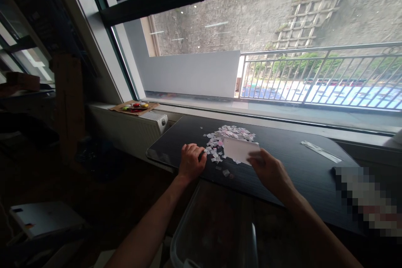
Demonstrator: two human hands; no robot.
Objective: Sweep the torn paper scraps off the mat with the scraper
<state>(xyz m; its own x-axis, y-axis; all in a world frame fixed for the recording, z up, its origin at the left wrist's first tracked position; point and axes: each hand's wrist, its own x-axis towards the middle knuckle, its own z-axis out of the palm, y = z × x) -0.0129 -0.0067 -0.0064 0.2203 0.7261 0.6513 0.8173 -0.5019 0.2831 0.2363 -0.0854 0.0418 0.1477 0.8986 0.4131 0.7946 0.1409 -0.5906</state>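
Observation:
A heap of small white paper scraps (232, 131) lies on the dark table (282, 171), with a few loose bits in front of it. In my right hand (268, 169) is a flat, pale card (240, 150), gripped at its right end and tilted against the front of the heap. My left hand (191, 161) rests at the table's front edge, left of the scraps; its fingers are loosely bent, its thumb stands apart, and no held object shows. Below the table edge, between my forearms, is a clear plastic tub (185, 232); its contents are too dark to make out.
Thin white strips (320, 152) lie on the table's right side, near a blurred-out patch. A radiator (150, 121) stands at the left, with cardboard (117, 108) bearing small colourful things. The window sill (301, 124) runs behind the table. A white box-like object (47, 215) sits lower left.

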